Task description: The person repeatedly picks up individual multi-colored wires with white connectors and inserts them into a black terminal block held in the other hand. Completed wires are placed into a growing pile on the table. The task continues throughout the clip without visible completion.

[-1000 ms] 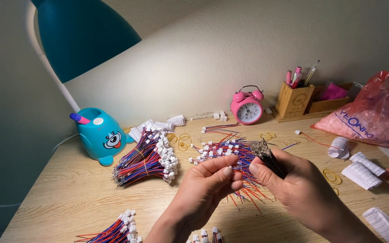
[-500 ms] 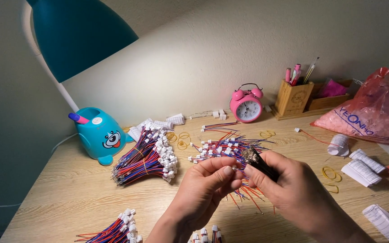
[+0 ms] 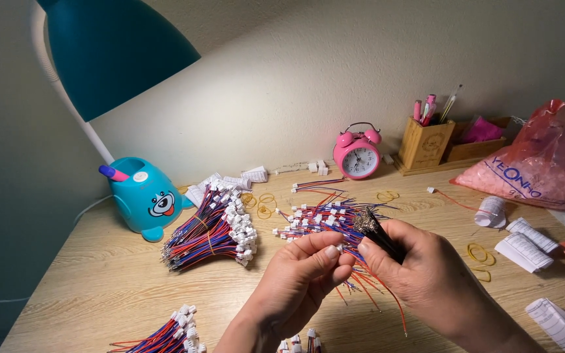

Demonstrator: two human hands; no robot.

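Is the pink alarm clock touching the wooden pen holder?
Apart. The head view shows bare wall and desk between the pink alarm clock and the wooden pen holder.

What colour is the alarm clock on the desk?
Pink, with a white dial; the clock shows best in the head view, standing by the wall.

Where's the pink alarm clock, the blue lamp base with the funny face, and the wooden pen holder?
Pink round alarm clock [image 3: 358, 159]: head view, on its white dial.
Blue plastic lamp base [image 3: 145, 198]: head view, on its front.
Wooden square pen holder [image 3: 425, 145]: head view, on its front wall.
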